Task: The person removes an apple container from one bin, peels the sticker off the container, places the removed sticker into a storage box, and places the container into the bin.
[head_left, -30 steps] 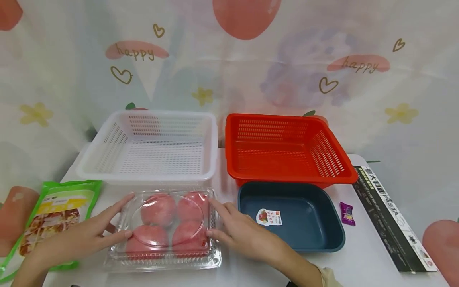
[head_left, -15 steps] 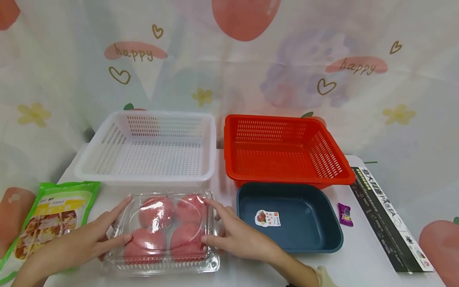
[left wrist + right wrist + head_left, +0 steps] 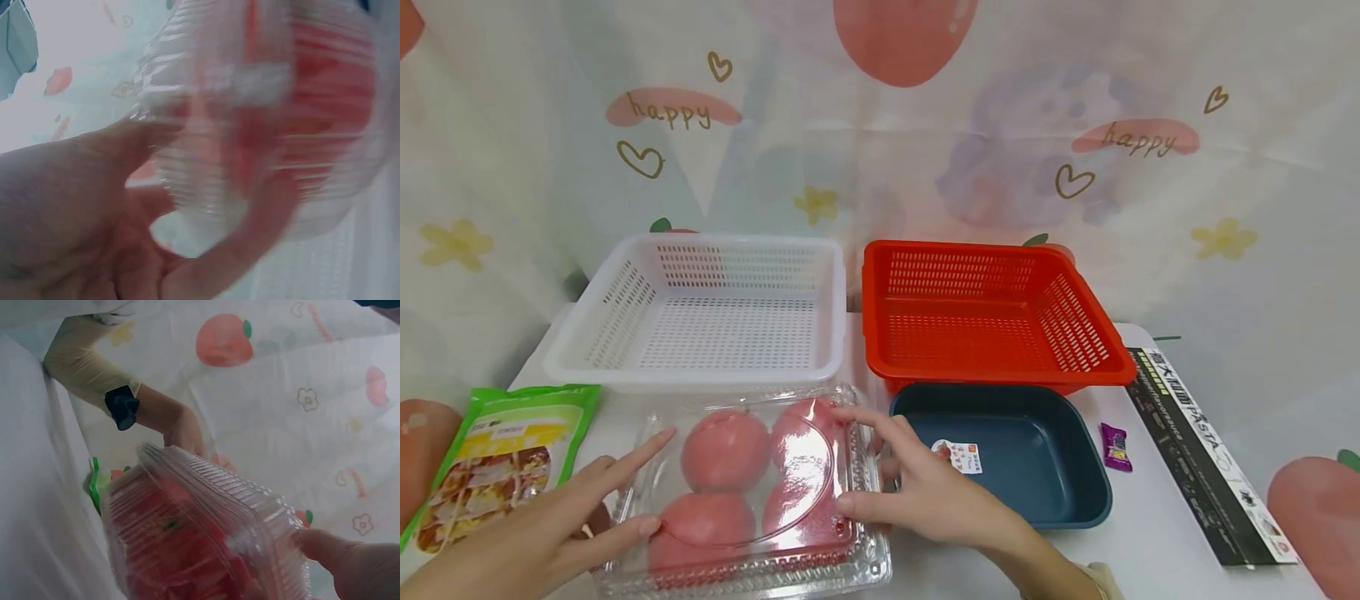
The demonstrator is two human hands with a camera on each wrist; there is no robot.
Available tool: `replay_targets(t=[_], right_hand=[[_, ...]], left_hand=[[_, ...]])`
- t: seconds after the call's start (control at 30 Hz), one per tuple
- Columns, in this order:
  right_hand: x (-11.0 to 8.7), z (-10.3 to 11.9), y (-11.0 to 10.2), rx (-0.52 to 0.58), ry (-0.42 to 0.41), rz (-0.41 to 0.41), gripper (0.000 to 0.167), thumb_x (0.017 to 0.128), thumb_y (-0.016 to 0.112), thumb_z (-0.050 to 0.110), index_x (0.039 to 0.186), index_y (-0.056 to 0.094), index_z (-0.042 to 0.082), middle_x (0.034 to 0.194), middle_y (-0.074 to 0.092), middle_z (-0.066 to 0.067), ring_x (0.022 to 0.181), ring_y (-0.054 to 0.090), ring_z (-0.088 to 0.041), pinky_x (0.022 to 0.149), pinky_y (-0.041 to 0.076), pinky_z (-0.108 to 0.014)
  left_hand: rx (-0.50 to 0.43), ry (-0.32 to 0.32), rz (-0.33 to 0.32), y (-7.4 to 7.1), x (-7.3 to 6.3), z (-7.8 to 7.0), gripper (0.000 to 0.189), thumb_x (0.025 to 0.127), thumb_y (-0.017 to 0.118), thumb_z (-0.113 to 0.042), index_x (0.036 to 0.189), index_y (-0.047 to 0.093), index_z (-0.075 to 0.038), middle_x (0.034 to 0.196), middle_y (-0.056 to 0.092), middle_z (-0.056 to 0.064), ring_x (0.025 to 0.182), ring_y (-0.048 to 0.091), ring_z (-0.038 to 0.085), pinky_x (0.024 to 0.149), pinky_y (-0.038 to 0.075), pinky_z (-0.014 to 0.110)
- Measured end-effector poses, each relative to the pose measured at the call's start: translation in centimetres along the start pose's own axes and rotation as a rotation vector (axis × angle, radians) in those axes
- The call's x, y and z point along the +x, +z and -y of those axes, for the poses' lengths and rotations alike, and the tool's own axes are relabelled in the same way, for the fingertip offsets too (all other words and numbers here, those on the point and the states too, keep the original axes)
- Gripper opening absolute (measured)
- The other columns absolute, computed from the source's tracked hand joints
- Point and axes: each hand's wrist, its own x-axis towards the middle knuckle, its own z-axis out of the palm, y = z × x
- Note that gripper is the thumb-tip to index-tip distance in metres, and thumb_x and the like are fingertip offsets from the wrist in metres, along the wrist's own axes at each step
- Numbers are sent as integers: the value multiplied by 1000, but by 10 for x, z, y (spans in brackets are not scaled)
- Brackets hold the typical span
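Note:
A clear plastic clamshell box (image 3: 863, 467) holds several round pinkish-red fruits (image 3: 725, 451) under its closed lid. My left hand (image 3: 542, 529) grips its left side, thumb and index finger at the lid's edge. On the opposite side my right hand (image 3: 928, 492) holds the box, index finger and thumb over the lid's right edge. In the left wrist view, fingers (image 3: 269, 219) wrap under the ribbed plastic wall, which is blurred. The right wrist view shows the box (image 3: 219, 487) tilted and clear of the table, with the other arm beyond it.
Behind the box stands a white basket (image 3: 831, 350), with a red basket (image 3: 1000, 373) beside it. A dark blue basin (image 3: 1093, 492) bearing a sticker lies to the right. Beyond it are a purple-wrapped candy (image 3: 1116, 447) and a black pasta box (image 3: 1202, 467). A green food packet (image 3: 527, 425) lies left.
The box has come up off the table toward the camera, its right side shifting right. Both hands have moved with it. The head view has turned slightly right.

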Motion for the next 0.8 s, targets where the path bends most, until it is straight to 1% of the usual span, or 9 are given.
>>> replay_targets(t=[0.1, 0.2, 0.27, 0.33, 0.47, 0.53, 0.6, 0.67, 0.8], right_hand=[[-1, 2, 4, 153, -53, -128, 63, 89, 67, 22, 141, 36, 40, 133, 31, -15, 105, 60, -29, 73, 59, -39], [0, 1, 14, 301, -134, -288, 62, 92, 60, 14, 143, 34, 37, 128, 34, -14, 101, 64, -30, 72, 59, -43], [0, 0, 20, 376, -177, -377, 61, 93, 57, 11, 144, 34, 36, 123, 35, -14, 99, 67, -27, 73, 59, -42], [1, -2, 26, 434, -194, -436, 60, 94, 55, 11, 145, 36, 36, 125, 36, -12, 98, 67, -25, 75, 59, -40], [3, -6, 33, 465, -203, -509, 56, 96, 52, 13, 145, 40, 36, 133, 35, -9, 109, 61, -25, 82, 58, -35], [5, -8, 35, 456, -192, -536, 55, 96, 52, 14, 145, 42, 36, 135, 36, -9, 117, 54, -26, 85, 56, -34], [7, -9, 35, 431, -178, -555, 54, 96, 52, 16, 145, 43, 36, 136, 37, -7, 125, 45, -26, 93, 53, -35], [9, -10, 34, 410, -171, -565, 53, 96, 53, 18, 145, 43, 36, 137, 39, -6, 130, 40, -26, 99, 49, -40], [12, -9, 32, 378, -182, -543, 53, 97, 51, 19, 147, 40, 35, 151, 34, 0, 139, 31, -25, 107, 43, -47]], left_hand=[[-123, 78, -150, 2, 0, -10, 71, 99, 52, -40, 153, 6, -44, 121, 55, 9, 81, 59, -3, 61, 47, 20], [-258, 160, -325, 6, 2, -20, 68, 100, 52, -27, 154, 12, -40, 138, 40, 14, 86, 65, 0, 66, 51, 21], [-330, 203, -427, 10, 3, -26, 67, 101, 50, -19, 154, 15, -38, 133, 38, 10, 85, 65, 0, 65, 52, 22], [-406, 246, -510, 15, 5, -29, 66, 101, 47, -13, 155, 16, -35, 122, 39, 5, 81, 66, 3, 63, 52, 24], [-575, 327, -607, 26, 11, -33, 62, 101, 40, -5, 155, 21, -27, 116, 39, 0, 81, 64, 10, 61, 55, 27], [-652, 332, -633, 31, 13, -35, 59, 101, 38, -5, 154, 25, -25, 122, 40, -2, 88, 64, 7, 64, 57, 26], [-691, 326, -661, 34, 15, -37, 56, 101, 38, -7, 153, 29, -24, 129, 39, -3, 94, 62, 4, 67, 57, 23], [-702, 314, -690, 36, 16, -40, 55, 101, 39, -8, 152, 31, -25, 136, 38, -4, 101, 60, 1, 71, 56, 20], [-635, 255, -732, 36, 16, -43, 54, 102, 39, -13, 152, 31, -31, 143, 35, -8, 112, 51, -3, 80, 49, 9]])
